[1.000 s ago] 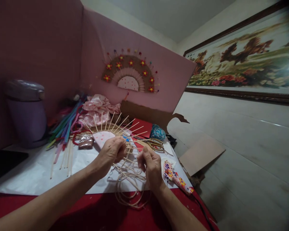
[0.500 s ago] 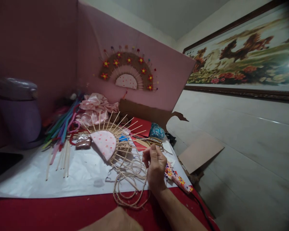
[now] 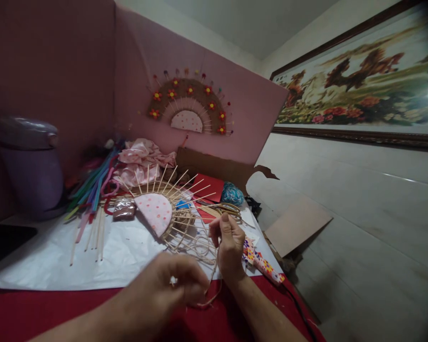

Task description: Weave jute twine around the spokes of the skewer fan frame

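A fan-shaped frame of thin wooden sticks (image 3: 169,176) spreads from a half-round pad of pink dotted cloth (image 3: 155,213), with twine woven round the pad's curve. My right hand (image 3: 231,244) is closed beside the stick ends, thumb up, and a strand of jute twine (image 3: 214,270) runs down from it. Lower and nearer, my left hand (image 3: 180,280) is slightly blurred, its fingers curled into a pinch where the strand passes. Loops of the twine lie under the sticks, partly hidden by my left hand.
On the white sheet lie loose sticks (image 3: 99,235), a brown packet (image 3: 124,210), coloured pipe cleaners (image 3: 96,185), scissors (image 3: 230,209), blue yarn (image 3: 232,193) and a flower-patterned glue gun (image 3: 260,263) with a cord. A purple flask (image 3: 32,171) stands left. A finished fan (image 3: 190,90) hangs behind.
My left hand has risen from the bottom edge to the twine in front of the frame, covering its loops. The right hand has barely moved.
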The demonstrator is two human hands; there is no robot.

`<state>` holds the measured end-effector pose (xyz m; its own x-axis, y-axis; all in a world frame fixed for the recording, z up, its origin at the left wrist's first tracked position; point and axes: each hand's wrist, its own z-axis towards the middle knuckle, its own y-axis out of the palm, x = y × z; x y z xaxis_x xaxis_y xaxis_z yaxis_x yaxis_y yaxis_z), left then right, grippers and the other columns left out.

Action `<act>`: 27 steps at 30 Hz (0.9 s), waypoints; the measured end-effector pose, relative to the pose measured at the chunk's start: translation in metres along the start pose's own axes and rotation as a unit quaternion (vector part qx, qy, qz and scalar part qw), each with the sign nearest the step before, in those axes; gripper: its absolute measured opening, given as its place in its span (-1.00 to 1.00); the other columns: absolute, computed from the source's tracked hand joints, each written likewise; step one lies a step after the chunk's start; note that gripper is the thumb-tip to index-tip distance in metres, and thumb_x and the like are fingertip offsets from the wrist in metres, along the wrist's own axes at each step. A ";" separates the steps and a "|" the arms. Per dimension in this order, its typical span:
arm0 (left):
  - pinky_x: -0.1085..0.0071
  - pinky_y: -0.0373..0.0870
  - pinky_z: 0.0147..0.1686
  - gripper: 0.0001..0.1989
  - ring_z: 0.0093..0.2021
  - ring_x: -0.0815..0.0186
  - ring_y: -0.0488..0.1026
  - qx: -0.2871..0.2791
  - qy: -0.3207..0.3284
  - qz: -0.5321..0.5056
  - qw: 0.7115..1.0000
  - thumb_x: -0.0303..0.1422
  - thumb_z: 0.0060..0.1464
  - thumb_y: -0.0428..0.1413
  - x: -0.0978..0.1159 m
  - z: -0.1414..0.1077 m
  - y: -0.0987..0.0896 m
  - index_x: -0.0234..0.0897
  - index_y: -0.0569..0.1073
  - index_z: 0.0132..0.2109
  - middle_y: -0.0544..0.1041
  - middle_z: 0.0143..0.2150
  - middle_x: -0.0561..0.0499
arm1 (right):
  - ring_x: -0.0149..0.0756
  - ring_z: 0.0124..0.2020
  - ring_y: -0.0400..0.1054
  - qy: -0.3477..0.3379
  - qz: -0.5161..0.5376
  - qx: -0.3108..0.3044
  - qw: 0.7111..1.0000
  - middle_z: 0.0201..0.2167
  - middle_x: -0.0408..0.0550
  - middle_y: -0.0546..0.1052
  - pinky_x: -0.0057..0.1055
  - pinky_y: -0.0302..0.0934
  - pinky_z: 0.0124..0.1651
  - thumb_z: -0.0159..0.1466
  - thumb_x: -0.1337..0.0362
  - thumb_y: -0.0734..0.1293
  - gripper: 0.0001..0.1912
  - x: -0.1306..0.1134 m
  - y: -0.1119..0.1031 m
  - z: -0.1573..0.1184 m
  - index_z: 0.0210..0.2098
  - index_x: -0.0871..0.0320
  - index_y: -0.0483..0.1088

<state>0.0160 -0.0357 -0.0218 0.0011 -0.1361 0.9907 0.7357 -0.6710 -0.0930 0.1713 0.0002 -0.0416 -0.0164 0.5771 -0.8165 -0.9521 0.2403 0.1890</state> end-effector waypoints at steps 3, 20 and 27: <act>0.48 0.25 -0.58 -0.76 -0.63 0.42 0.34 0.043 -0.039 -0.091 0.994 -0.22 -0.11 0.14 0.005 0.017 -0.009 -0.35 0.42 -0.44 0.46 -0.63 0.05 | -0.53 -0.69 0.02 0.017 -0.008 -0.082 0.996 -0.65 -0.19 0.29 -0.55 -0.12 -0.66 0.28 0.10 0.10 -0.62 -0.003 0.001 -0.004 -0.47 0.21 0.35; 0.56 0.19 -0.77 -0.67 -0.75 0.45 0.30 0.083 -0.093 -0.151 0.981 -0.16 -0.18 0.19 -0.005 0.033 -0.015 -0.34 0.32 -0.56 0.45 -0.69 0.02 | -0.48 -0.61 0.14 -0.018 0.002 -0.181 0.983 -0.57 -0.19 0.28 -0.51 0.06 -0.56 0.19 0.19 0.25 -0.79 -0.003 0.005 -0.013 -0.51 0.16 0.30; 0.53 0.22 -0.73 -0.84 -0.64 0.39 0.36 0.163 -0.052 -0.162 0.972 -0.39 -0.18 0.19 -0.001 0.027 -0.027 -0.35 0.39 -0.40 0.46 -0.60 0.03 | -0.52 -0.75 -0.03 0.034 0.023 -0.170 0.985 -0.75 -0.27 0.12 -0.54 -0.07 -0.68 0.25 0.01 0.11 -0.57 0.005 0.006 -0.014 -0.63 0.15 0.16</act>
<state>0.0151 0.0022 -0.0174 -0.2101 0.1299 0.9690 0.8840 -0.3981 0.2450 0.1609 -0.0063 -0.0523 -0.0703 0.5250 -0.8482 -0.9969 -0.0669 0.0412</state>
